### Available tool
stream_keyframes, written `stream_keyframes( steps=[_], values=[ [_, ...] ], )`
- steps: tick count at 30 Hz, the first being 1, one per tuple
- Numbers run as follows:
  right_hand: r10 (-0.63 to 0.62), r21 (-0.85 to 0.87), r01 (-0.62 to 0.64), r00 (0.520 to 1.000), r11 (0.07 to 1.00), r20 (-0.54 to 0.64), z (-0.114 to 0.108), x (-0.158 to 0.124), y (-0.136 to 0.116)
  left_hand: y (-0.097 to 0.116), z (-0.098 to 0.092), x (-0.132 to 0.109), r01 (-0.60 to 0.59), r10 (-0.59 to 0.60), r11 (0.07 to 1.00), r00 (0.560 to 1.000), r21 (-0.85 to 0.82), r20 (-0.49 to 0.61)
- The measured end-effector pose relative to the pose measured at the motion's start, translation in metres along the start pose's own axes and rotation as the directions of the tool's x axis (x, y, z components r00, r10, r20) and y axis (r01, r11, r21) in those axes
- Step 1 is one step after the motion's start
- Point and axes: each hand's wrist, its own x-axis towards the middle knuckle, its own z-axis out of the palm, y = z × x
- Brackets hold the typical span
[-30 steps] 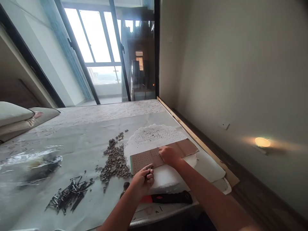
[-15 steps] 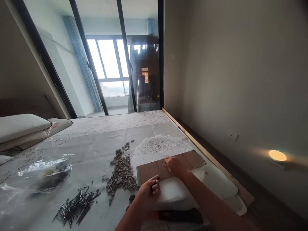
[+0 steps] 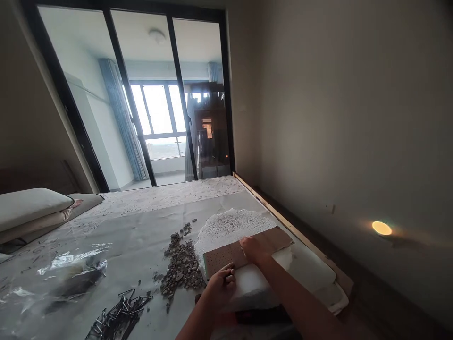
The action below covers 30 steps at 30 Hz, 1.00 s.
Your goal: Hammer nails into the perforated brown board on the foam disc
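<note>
1. The perforated board (image 3: 223, 257) lies across white foam (image 3: 234, 223) — long axis slanting away rightward.
2. Right hand (image 3: 252, 250): nearer, on the board's middle; fingers curled, any pinch hidden.
3. Left hand (image 3: 222, 282): by the board's near edge, toward its left end — pinching a small dark object (image 3: 228, 273), unclear what.
4. Gravel (image 3: 182, 267): left of the board.

A thin brown board (image 3: 224, 255) lies in the lower middle of the frame, a little right of centre, over white foam (image 3: 235, 225). It is long and rectangular, set at a slant so that its right end sits higher in the frame than its left. Small dark dots in rows mark the left part; the right part looks plain. A pale green strip edges the left end. Its middle is partly covered.
</note>
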Motion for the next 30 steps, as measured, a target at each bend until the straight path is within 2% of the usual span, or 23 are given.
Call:
stream_keyframes(
  steps=[3, 9, 15, 21, 23, 26, 30],
  values=[
    [0.024, -0.024, -0.024, 1.0, 0.999, 0.0, 0.0, 0.0, -0.004, -0.001, -0.003, 0.0, -0.002, 0.002, 1.0, 1.0, -0.008, 0.028],
    [0.044, 0.0, -0.044, 0.999, 0.999, 0.003, 0.0, 0.004, -0.002, -0.001, -0.001, -0.002, -0.017, 0.017, 1.0, 1.0, -0.001, -0.023],
    [0.101, 0.119, -0.099, 0.995, 0.988, -0.008, 0.003, 0.004, 0.001, 0.001, -0.001, -0.003, -0.002, 0.002, 1.0, 0.999, 0.016, -0.042],
    [0.123, 0.286, -0.117, 0.992, 0.951, -0.003, -0.004, 0.006, 0.004, -0.002, -0.006, 0.003, -0.072, 0.068, 0.997, 0.988, -0.031, -0.137],
    [0.083, 0.356, -0.079, 0.997, 0.931, 0.003, -0.006, 0.003, 0.002, -0.002, -0.004, 0.004, -0.071, 0.059, 0.995, 0.986, -0.067, -0.157],
    [-0.045, 0.449, 0.041, 0.999, 0.893, -0.001, -0.009, -0.008, -0.009, -0.002, 0.001, 0.005, -0.061, 0.049, 0.996, 0.986, -0.072, -0.16],
    [-0.201, 0.484, 0.175, 0.98, 0.858, 0.003, -0.01, -0.027, -0.028, -0.003, 0.005, 0.003, -0.038, 0.037, 0.997, 0.999, -0.068, -0.017]
  ],
)
